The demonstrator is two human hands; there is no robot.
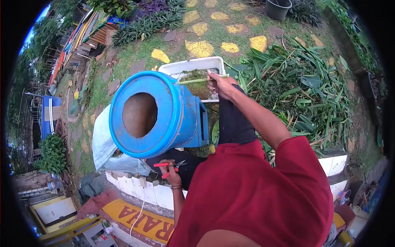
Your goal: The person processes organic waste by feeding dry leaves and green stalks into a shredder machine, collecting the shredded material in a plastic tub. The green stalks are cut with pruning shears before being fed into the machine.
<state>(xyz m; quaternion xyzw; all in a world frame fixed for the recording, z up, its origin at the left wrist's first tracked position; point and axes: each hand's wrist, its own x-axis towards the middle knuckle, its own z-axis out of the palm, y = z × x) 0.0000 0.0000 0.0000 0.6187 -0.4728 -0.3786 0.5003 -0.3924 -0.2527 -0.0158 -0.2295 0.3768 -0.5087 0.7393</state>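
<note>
My right hand point(220, 85) is closed on a green stalk point(197, 80), which lies across toward the rim of a blue barrel. My left hand point(171, 176) holds red-handled pruners point(177, 166) low beside my leg, blades pointing right. The blue barrel point(170, 115) stands between my legs, with a round dark opening in its lid. Behind it, a white tray point(191, 66) contains wet-looking plant matter.
A heap of cut green leaves point(304, 94) lies on the right. White plastic sacking point(103, 140) is left of the barrel. Yellow stepping stones point(198, 48) cross the grass ahead, and a dark bucket point(278, 9) stands at the top right. A white cable point(138, 216) hangs at lower left.
</note>
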